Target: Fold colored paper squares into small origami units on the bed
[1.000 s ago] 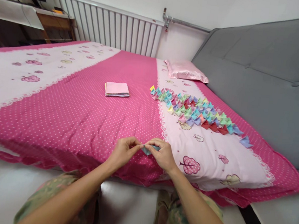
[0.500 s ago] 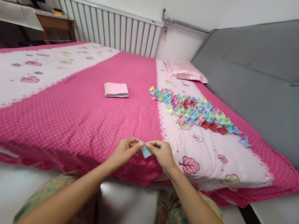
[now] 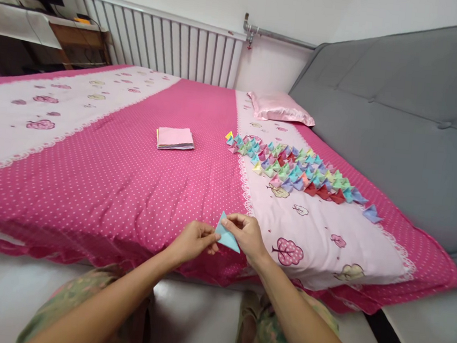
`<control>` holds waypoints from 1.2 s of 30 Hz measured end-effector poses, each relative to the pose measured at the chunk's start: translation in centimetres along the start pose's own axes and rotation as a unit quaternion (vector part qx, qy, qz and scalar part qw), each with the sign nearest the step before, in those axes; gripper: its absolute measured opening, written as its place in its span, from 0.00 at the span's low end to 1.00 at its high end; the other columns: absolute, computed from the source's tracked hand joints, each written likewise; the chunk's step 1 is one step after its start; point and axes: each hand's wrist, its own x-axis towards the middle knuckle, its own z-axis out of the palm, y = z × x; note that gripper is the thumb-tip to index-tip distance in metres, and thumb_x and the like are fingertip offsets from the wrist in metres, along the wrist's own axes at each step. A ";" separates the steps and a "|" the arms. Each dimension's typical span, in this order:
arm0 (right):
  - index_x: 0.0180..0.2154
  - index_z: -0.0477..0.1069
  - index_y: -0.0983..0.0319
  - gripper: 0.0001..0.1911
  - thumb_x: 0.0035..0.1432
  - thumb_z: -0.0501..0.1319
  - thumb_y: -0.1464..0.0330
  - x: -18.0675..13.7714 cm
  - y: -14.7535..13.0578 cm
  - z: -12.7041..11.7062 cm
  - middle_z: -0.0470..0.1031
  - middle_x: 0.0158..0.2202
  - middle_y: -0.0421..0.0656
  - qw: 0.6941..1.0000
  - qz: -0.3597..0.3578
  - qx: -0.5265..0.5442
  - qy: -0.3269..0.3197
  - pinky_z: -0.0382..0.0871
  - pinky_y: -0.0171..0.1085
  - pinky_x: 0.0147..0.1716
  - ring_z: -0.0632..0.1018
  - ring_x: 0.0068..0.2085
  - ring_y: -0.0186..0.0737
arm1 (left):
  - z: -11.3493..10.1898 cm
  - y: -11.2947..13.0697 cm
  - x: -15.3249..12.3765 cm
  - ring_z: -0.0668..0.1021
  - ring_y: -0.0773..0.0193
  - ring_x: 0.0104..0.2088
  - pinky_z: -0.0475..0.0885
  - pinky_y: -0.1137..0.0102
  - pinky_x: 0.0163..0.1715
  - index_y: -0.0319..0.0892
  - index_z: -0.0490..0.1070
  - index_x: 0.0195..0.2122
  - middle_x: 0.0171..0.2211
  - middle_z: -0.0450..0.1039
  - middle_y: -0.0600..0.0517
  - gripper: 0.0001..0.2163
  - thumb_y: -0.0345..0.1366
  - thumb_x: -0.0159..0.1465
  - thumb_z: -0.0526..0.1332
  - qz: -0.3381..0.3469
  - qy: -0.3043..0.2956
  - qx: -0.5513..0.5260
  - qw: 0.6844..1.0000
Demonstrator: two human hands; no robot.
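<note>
A small light-blue folded paper triangle (image 3: 226,236) stands upright between my two hands just above the near edge of the bed. My left hand (image 3: 193,241) pinches its lower left corner with closed fingers. My right hand (image 3: 247,233) grips its right side, thumb and forefinger pressed together near the top. Further up the bed on the right lies a cluster of several folded paper pieces (image 3: 297,169) in blue, green, pink, red and yellow. A stack of square paper sheets (image 3: 175,138), pink on top, rests in the middle of the bed.
The bed carries a pink dotted sheet (image 3: 123,177) with pale bands. A pink pillow (image 3: 279,108) lies at the far right, beside a grey padded headboard (image 3: 398,123). A white radiator (image 3: 163,46) lines the far wall. My knees show below the bed edge.
The blue paper has been turned up from a flat, mostly hidden fold into an upright triangle. Both hands dropped slightly toward me, and the left hand shifted under the paper's corner.
</note>
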 end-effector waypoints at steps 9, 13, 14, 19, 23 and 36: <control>0.19 0.66 0.64 0.13 0.44 0.62 0.61 -0.1 -0.2 0.1 0.63 0.16 0.35 1.000 0.010 0.020 0.018 0.55 0.30 0.19 0.62 0.19 0.28 | 0.0 -0.2 0.0 0.72 0.67 0.21 0.67 0.72 0.25 0.36 0.71 0.23 0.20 0.72 0.50 0.11 0.40 0.55 0.58 0.000 -0.039 -0.005 0.999; 0.19 0.65 0.63 0.14 0.45 0.61 0.60 0.0 -0.5 0.2 0.63 0.16 0.34 0.996 0.026 0.069 0.052 0.55 0.30 0.19 0.62 0.19 0.28 | 0.0 0.2 0.1 0.71 0.69 0.22 0.65 0.73 0.26 0.36 0.72 0.24 0.21 0.72 0.51 0.11 0.40 0.53 0.60 -0.008 0.017 -0.069 0.997; 0.20 0.65 0.63 0.14 0.46 0.61 0.60 0.1 -0.5 0.2 0.63 0.16 0.34 0.996 0.029 0.072 0.054 0.55 0.30 0.19 0.63 0.19 0.28 | 0.0 0.4 0.1 0.71 0.69 0.21 0.65 0.74 0.26 0.36 0.72 0.24 0.21 0.71 0.51 0.11 0.41 0.53 0.61 -0.017 0.036 -0.087 0.995; 0.26 0.69 0.64 0.12 0.47 0.60 0.61 0.0 -0.6 0.2 0.68 0.20 0.37 0.995 0.043 0.086 0.034 0.58 0.29 0.20 0.67 0.21 0.30 | -0.4 0.5 0.1 0.71 0.71 0.22 0.65 0.77 0.24 0.37 0.71 0.26 0.21 0.70 0.52 0.11 0.42 0.52 0.62 -0.060 0.095 -0.188 0.976; 0.32 0.71 0.63 0.13 0.48 0.60 0.60 -0.2 -0.9 0.5 0.71 0.24 0.39 0.994 0.040 0.105 -0.014 0.60 0.29 0.21 0.69 0.23 0.30 | -0.4 0.2 0.2 0.70 0.71 0.20 0.64 0.77 0.22 0.38 0.69 0.24 0.20 0.69 0.53 0.12 0.44 0.53 0.61 -0.060 0.101 -0.217 0.969; 0.30 0.74 0.65 0.16 0.45 0.62 0.59 0.4 -0.4 -0.1 0.70 0.15 0.37 0.991 0.059 0.083 0.084 0.59 0.29 0.16 0.67 0.16 0.28 | 0.0 0.2 0.1 0.66 0.71 0.18 0.61 0.76 0.20 0.37 0.65 0.22 0.18 0.64 0.55 0.17 0.49 0.52 0.58 -0.029 0.098 -0.137 0.985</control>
